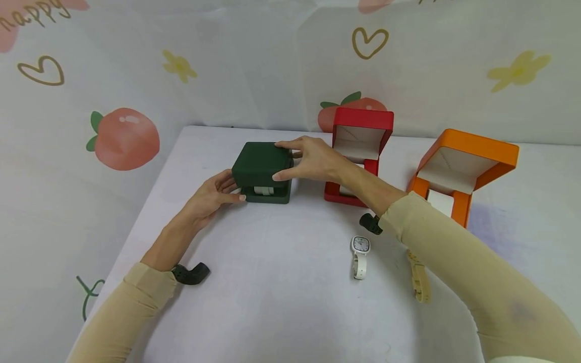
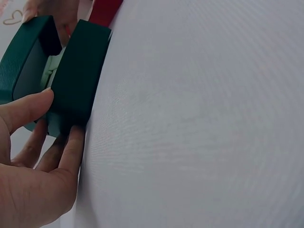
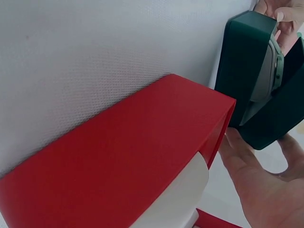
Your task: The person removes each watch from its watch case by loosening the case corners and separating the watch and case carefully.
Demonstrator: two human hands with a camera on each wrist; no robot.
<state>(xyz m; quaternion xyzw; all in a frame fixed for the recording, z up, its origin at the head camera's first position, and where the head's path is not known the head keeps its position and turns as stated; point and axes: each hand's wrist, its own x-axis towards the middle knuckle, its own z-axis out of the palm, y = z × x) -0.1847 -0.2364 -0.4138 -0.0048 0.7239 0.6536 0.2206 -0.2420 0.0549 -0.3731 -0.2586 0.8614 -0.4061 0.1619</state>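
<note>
A dark green watch box [image 1: 260,161] stands on the table with its lid lowered most of the way, a gap left at the front. Through that gap shows a pale green watch [image 3: 278,66] around a light cushion. My left hand [image 1: 206,199] grips the left side of the base, thumb at the front corner and fingers low along the side, as the left wrist view shows. Spread across the lid's right side, my right hand [image 1: 315,159] holds it with the thumb at the front edge and fingers toward the back.
Right of the green box stand an open red watch box [image 1: 363,118] and an open orange watch box [image 1: 481,146] with a white cushion. Nearer me lie a white watch [image 1: 360,257] and a yellow watch [image 1: 419,282], the latter partly under my right sleeve.
</note>
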